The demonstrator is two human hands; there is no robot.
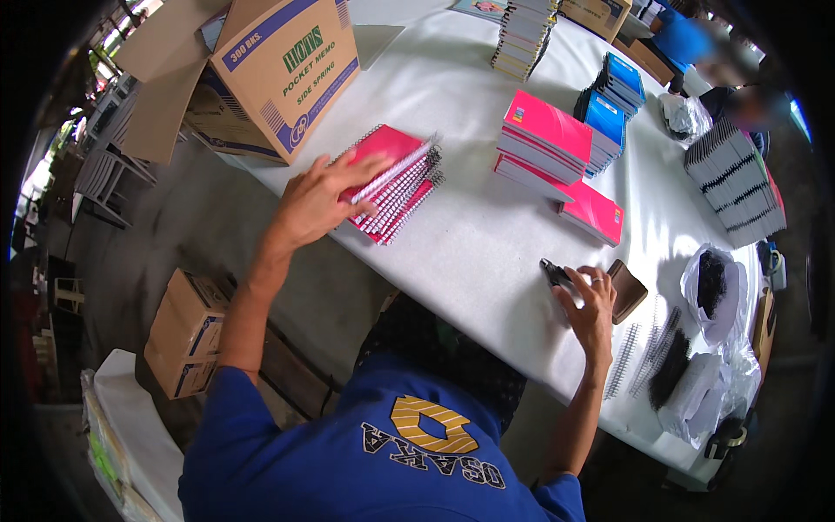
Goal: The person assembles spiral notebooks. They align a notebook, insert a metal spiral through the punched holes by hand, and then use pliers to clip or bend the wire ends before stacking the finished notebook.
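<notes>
My left hand (320, 198) lies with fingers spread on top of a small stack of pink spiral-bound notebooks (402, 184) near the table's left edge. My right hand (591, 306) rests on the white table (487, 252) further right, closed around a black plier-like tool (554, 273) whose tip sticks out to the left. A brown flat case (628, 290) lies just beside that hand. Loose black spiral wires (645, 348) lie to its right.
A large open cardboard box (283, 74) stands at the table's far left. Stacks of pink (548, 139), blue (611, 103) and black-bound (735, 178) notebooks fill the far side. Plastic bags of black coils (711, 287) sit right. Another box (185, 337) is on the floor. Another person (687, 39) works far right.
</notes>
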